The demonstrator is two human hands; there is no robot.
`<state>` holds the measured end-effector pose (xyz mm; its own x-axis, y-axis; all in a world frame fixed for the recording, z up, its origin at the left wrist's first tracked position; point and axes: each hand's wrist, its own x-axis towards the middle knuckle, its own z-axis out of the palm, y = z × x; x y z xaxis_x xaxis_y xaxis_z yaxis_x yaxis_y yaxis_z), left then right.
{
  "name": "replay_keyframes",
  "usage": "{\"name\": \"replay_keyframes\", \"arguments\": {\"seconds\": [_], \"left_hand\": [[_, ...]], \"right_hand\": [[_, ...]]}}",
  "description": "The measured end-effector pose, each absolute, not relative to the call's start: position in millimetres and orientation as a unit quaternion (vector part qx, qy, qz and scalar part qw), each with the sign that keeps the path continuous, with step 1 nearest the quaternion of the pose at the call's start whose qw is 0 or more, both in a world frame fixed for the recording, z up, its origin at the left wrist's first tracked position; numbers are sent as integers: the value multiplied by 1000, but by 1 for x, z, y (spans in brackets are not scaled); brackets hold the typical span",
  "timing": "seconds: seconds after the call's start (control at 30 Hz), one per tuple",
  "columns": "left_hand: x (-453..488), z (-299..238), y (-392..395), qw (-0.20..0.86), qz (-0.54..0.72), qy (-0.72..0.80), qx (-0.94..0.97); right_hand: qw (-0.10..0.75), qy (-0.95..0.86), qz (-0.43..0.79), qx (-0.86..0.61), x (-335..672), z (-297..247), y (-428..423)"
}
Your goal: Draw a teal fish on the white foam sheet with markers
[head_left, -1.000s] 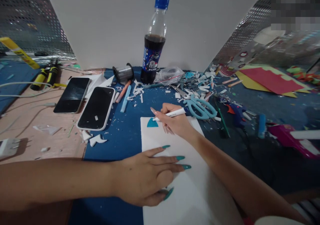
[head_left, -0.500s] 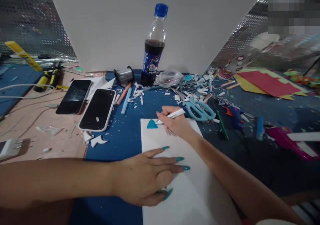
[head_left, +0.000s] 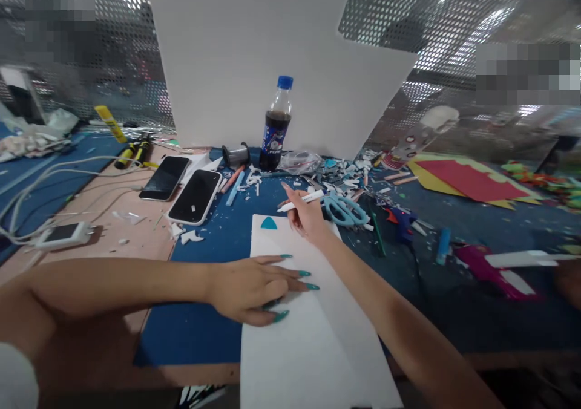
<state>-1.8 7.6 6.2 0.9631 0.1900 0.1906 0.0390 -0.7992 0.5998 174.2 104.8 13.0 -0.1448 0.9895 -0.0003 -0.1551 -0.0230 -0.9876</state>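
Note:
A long white sheet (head_left: 318, 336), perhaps foam board, lies lengthwise before me and overhangs the table's front edge. Near its far left corner is a small teal rounded triangle (head_left: 269, 222); I cannot tell whether it is drawn or a separate piece. My left hand (head_left: 258, 289), with long teal nails, rests on the sheet with fingers spread. In my right hand (head_left: 305, 214) is a white marker (head_left: 299, 201), its tip pointing left, beyond the sheet's far edge and apart from the triangle. Light-blue scissors (head_left: 345, 210) lie just right of that hand.
Two phones (head_left: 195, 197) and a charger (head_left: 63, 235) lie left. A cola bottle (head_left: 275, 134) stands behind, beside a wire spool (head_left: 236, 154) and scattered scraps (head_left: 347, 173). Glue guns (head_left: 494, 270), coloured sheets (head_left: 472, 176) and a glue stick (head_left: 111, 123) are around.
The marker has moved off the teal triangle, and its tip now sits right of and beyond it. My left hand still lies on the sheet. The camera view has shifted and shows more of the surroundings.

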Motion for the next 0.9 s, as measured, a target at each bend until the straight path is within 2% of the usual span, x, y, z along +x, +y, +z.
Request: {"name": "replay_keyframes", "arguments": {"seconds": [0.3,0.63,0.77,0.9], "left_hand": [[-2,10,6,301,120,84,942],[1,11,3,274,164,81,944],[-2,5,4,281,239,102,924],[-7,-7,11,301,391,237,837]], "right_hand": [[515,-500,568,-403,174,9,104],[600,-463,514,-402,183,12,105],[631,-459,482,-399,198,32,109],[633,-483,462,-391,218,55,105]]}}
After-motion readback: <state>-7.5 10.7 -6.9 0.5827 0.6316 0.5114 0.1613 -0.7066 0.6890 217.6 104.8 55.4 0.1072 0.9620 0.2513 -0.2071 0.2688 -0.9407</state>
